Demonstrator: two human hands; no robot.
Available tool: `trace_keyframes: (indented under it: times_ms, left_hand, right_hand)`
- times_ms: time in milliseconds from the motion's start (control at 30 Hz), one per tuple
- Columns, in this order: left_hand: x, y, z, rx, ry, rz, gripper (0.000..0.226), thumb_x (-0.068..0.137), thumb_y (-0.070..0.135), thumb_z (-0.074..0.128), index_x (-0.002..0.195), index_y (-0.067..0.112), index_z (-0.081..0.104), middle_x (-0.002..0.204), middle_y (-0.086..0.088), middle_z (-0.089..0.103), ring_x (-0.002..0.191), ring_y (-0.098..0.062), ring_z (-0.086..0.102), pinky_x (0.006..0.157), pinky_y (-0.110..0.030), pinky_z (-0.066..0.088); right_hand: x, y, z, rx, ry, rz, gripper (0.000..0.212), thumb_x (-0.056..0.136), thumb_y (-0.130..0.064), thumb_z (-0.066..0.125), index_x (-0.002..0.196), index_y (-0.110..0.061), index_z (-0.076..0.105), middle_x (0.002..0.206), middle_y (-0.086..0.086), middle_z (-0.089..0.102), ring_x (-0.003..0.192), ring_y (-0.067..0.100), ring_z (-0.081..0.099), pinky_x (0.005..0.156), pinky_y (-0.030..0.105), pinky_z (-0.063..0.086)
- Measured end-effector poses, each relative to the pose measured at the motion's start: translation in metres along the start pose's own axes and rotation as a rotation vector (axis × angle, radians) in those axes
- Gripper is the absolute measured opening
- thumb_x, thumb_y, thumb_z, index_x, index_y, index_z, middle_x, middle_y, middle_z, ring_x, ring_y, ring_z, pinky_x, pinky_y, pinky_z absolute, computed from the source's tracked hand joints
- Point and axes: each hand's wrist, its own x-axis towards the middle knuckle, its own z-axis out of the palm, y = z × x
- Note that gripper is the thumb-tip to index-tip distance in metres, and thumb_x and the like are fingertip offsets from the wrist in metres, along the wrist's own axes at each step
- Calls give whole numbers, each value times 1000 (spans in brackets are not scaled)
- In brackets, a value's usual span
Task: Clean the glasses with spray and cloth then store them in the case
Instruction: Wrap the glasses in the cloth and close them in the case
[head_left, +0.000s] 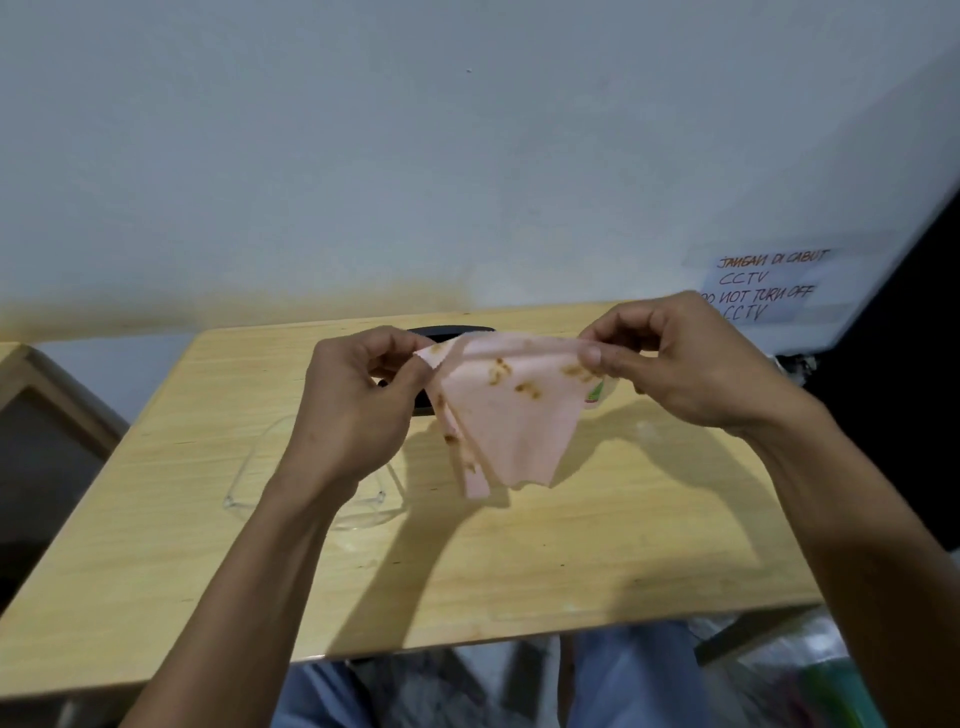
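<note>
A pink cloth with small brown prints hangs spread above the wooden table. My left hand pinches its left top corner and my right hand pinches its right top corner. Clear-framed glasses lie on the table under my left forearm, partly hidden by it. A dark object, possibly the case, lies at the table's far edge behind the cloth, mostly hidden. A small bit of a bottle with a green and red label peeks out behind the cloth's right edge.
The table stands against a white wall with a paper note at the right. A wooden chair or frame stands to the left. My knees and a bag show below the table's near edge.
</note>
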Motion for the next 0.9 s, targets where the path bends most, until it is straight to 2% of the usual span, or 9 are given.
trace_keyframes:
  times_ms: [67,167,233,333,467,600,700,800,900]
  left_hand:
    - [7,0,4,-31,14,22,9,88,18,71,81,18,76,69,-1,70,68,-25,69,63,-33,60]
    - [13,0,7,22,43,112,10,89,26,71,80,20,74,72,7,70,65,-8,60,64,-15,47]
    - [8,-5,7,120,60,193,12,89,27,70,79,21,73,78,5,71,71,-9,58,65,-4,39]
    - [-19,-27,5,334,46,322,8,87,28,72,80,26,74,82,6,63,75,-5,53,66,-8,37]
    - [-68,-70,7,664,-121,398,11,79,19,79,90,24,78,74,7,45,71,-17,44,62,-33,36]
    - [-101,-97,10,739,-275,328,25,73,16,84,92,30,79,72,12,42,68,-16,45,59,-35,41]
    - [-108,-99,6,749,-287,322,20,81,34,65,97,34,77,73,12,44,70,-14,45,60,-32,36]
    - [-109,-97,3,771,-302,320,32,86,47,48,98,37,76,74,11,44,71,-13,44,61,-33,37]
    - [-111,-98,1,803,-300,340,22,86,36,59,100,37,76,75,11,43,71,-14,45,61,-34,38]
  right_hand:
    - [6,2,3,-46,110,-26,6,88,-22,76,84,-17,77,63,-15,70,54,-2,55,55,12,42]
    - [8,6,6,-105,319,-112,11,86,-27,77,83,-17,77,73,-12,73,64,0,62,61,12,46]
    - [-1,9,8,-174,388,-195,7,87,-27,77,85,-20,76,75,-10,72,71,7,64,59,9,42]
    - [-30,25,19,-290,334,-283,6,88,-23,74,89,-18,76,78,-8,68,71,10,58,64,11,38]
    - [-83,69,45,-341,107,-195,17,89,-36,68,89,-21,75,86,-10,66,85,13,57,72,26,44]
    - [-117,95,67,-393,37,-157,27,86,-44,60,85,-22,76,86,-12,65,82,14,53,69,28,45]
    - [-124,100,74,-416,43,-164,26,87,-42,61,86,-22,77,88,-10,65,82,17,53,66,37,50]
    - [-128,102,73,-451,45,-151,25,87,-42,61,88,-24,77,90,-10,64,83,18,54,66,41,51]
    - [-131,101,74,-474,36,-150,20,87,-40,63,89,-26,77,92,-9,64,84,20,55,67,42,51]
